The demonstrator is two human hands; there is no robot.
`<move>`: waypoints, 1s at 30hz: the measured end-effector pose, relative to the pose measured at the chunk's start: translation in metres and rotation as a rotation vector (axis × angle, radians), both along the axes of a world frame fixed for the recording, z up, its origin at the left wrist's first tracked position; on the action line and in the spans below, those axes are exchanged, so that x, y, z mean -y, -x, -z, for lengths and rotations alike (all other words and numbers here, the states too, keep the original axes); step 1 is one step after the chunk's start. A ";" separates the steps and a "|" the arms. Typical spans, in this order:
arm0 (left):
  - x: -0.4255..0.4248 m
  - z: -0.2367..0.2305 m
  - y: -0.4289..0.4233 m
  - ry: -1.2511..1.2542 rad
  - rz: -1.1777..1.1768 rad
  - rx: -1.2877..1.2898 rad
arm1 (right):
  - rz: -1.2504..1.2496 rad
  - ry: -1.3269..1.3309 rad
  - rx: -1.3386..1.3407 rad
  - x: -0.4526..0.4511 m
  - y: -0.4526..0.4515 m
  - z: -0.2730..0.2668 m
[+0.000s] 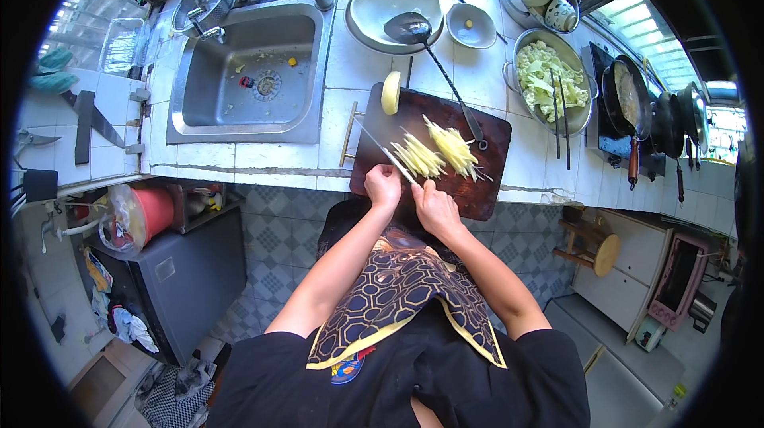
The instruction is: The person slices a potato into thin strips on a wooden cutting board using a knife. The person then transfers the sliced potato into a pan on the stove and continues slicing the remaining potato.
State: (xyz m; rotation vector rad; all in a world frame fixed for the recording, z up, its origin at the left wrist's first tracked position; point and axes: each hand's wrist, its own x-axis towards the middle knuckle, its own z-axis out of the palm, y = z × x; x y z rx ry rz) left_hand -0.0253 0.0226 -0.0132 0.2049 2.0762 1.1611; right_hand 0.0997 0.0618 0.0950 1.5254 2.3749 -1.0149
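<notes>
My right hand (437, 207) grips the handle end of a kitchen knife (385, 150), whose blade points away to the upper left. My left hand (383, 187) is curled beside the blade at the near edge of a dark cutting board (494, 171); whether its fingers hold anything is hidden. Two piles of pale yellow vegetable shreds, a nearer pile (418, 156) and a farther pile (452, 147), lie right of the blade. A cut yellow piece (391, 93), perhaps potato, rests at the board's far left corner. A metal ladle (449, 75) lies with its handle end over the board.
Left is a steel sink (319, 69) with scraps inside. Beyond the board stand a lidded pan (364, 16) and a small bowl (471, 34). To the right, chopsticks (555, 111) cross a basin (582, 117) of cauliflower (540, 69), beside a wok (624, 90) on the stove.
</notes>
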 end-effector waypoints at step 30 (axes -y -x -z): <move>0.002 -0.012 0.005 -0.041 0.025 0.035 | -0.009 -0.040 -0.085 -0.001 0.009 0.014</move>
